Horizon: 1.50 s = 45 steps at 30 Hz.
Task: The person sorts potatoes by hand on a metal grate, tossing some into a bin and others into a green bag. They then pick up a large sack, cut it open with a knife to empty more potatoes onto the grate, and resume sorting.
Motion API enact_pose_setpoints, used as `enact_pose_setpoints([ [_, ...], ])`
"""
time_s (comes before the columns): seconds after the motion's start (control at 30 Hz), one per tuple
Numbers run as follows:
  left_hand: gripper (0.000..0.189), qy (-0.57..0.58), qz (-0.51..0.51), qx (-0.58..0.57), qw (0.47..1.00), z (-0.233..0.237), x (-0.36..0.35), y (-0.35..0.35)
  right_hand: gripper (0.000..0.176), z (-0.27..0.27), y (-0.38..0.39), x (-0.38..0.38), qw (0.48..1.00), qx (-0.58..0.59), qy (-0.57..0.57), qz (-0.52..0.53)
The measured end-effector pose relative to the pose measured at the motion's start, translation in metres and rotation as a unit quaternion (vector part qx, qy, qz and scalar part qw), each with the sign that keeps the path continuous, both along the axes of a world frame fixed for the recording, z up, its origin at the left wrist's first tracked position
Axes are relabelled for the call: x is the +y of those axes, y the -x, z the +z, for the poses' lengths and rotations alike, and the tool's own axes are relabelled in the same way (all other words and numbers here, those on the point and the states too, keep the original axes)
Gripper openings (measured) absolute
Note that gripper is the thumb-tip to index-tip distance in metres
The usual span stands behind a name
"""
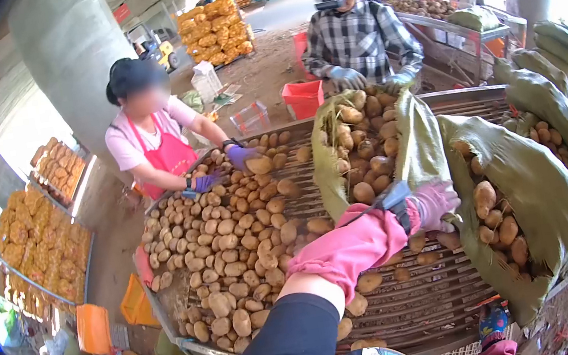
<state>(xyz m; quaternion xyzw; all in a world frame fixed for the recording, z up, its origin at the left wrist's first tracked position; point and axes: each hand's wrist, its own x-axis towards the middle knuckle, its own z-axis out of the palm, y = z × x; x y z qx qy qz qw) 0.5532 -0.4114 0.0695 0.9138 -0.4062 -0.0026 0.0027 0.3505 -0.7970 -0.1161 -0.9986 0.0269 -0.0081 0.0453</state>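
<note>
My left hand (436, 203), in a pink glove, reaches across the slatted metal table to the lower edge of an open green sack (423, 138) full of potatoes. Its fingers are bent at the sack cloth; whether they grip it is unclear. Low in the view, my right hand (493, 322), in a dark patterned glove, is beside the table's near edge, under a second torn green sack (519, 179) with potatoes showing in its opening. Its fingers are mostly hidden. Many loose potatoes (228, 244) cover the table's left part.
Across the table, a person in a pink apron (174, 153) handles potatoes, and a person in a checked shirt (363, 44) holds the open sack's far edge. Full green sacks (556, 107) are piled at right. Orange crates (94, 328) and a red bin (303, 100) stand on the floor.
</note>
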Motion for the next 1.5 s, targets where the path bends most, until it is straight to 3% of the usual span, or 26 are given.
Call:
enact_pose_setpoints([
  [0.03,0.061,0.005,-0.029,-0.019,0.999,-0.012,-0.006,-0.003,0.035,-0.031,0.002,-0.015,0.996,-0.075,-0.050,0.014],
  [0.1,0.040,0.073,-0.073,-0.122,0.987,-0.038,-0.010,-0.004,0.035,-0.031,0.004,-0.016,0.996,-0.062,-0.064,0.003],
  [0.17,0.039,0.105,-0.089,-0.105,0.985,-0.050,-0.008,-0.010,0.036,-0.027,0.003,-0.019,0.997,-0.003,-0.072,-0.016],
  [0.37,0.031,0.178,-0.149,-0.079,0.970,-0.047,-0.009,-0.006,0.038,-0.016,0.001,-0.009,1.000,0.008,0.018,-0.021],
  [0.5,0.050,0.202,-0.009,0.160,0.966,-0.029,-0.020,0.004,0.041,-0.024,0.001,-0.013,0.999,-0.032,-0.005,0.002],
  [0.6,0.059,0.267,0.091,0.210,0.936,-0.031,-0.017,0.021,0.042,-0.019,0.002,-0.011,1.000,-0.016,-0.005,0.001],
  [0.7,0.066,0.409,0.158,0.259,0.861,-0.032,-0.015,0.053,0.041,-0.018,0.003,-0.011,1.000,-0.024,0.010,0.002],
  [0.8,0.056,0.578,0.220,0.366,0.695,-0.029,-0.007,0.090,0.043,-0.014,0.002,-0.005,0.999,-0.045,-0.003,0.003],
  [0.87,0.047,0.722,0.193,0.351,0.564,-0.010,0.000,0.135,0.046,-0.021,0.001,-0.009,0.999,-0.046,-0.030,-0.003],
  [0.9,0.050,0.659,0.189,0.305,0.661,-0.025,0.014,0.146,0.045,-0.027,-0.002,-0.017,0.999,-0.013,-0.044,0.003],
  [1.0,0.056,0.755,0.259,0.305,0.519,-0.022,0.044,0.201,0.046,-0.032,-0.015,-0.024,0.996,0.054,-0.066,0.003],
  [1.07,0.063,0.779,0.285,0.298,0.472,-0.019,0.074,0.251,0.041,-0.037,-0.009,-0.026,0.996,0.060,-0.057,-0.024],
  [1.13,0.064,0.797,0.333,0.264,0.429,-0.022,0.098,0.302,0.038,-0.095,-0.030,-0.062,0.997,0.034,-0.054,0.053],
  [1.23,0.034,0.777,0.353,0.100,0.512,-0.069,0.144,0.382,0.023,-0.047,-0.028,-0.005,0.959,0.097,-0.236,0.121],
  [1.3,0.034,0.675,0.408,-0.068,0.612,-0.063,0.180,0.422,0.017,0.014,-0.010,0.087,0.929,-0.080,-0.239,0.272],
  [1.33,0.036,0.610,0.437,-0.162,0.641,-0.064,0.201,0.436,0.017,0.042,0.000,0.134,0.901,-0.060,-0.334,0.271],
  [1.37,0.039,0.534,0.473,-0.257,0.652,-0.065,0.221,0.449,0.016,0.074,0.011,0.178,0.911,0.065,-0.356,0.197],
  [1.4,0.035,0.684,0.407,-0.198,0.572,-0.064,0.242,0.459,0.020,0.054,0.007,0.203,0.880,0.057,-0.415,0.222],
  [1.43,0.032,0.812,0.327,-0.152,0.459,-0.062,0.262,0.470,0.024,0.038,0.003,0.230,0.889,0.074,-0.381,0.244],
  [1.47,0.031,0.975,0.093,0.049,0.197,-0.045,0.281,0.475,0.028,0.035,0.001,0.259,0.894,0.089,-0.347,0.269],
  [1.5,0.031,0.948,0.162,0.018,0.272,-0.069,0.314,0.483,0.034,0.054,0.008,0.289,0.888,0.137,-0.337,0.283],
])
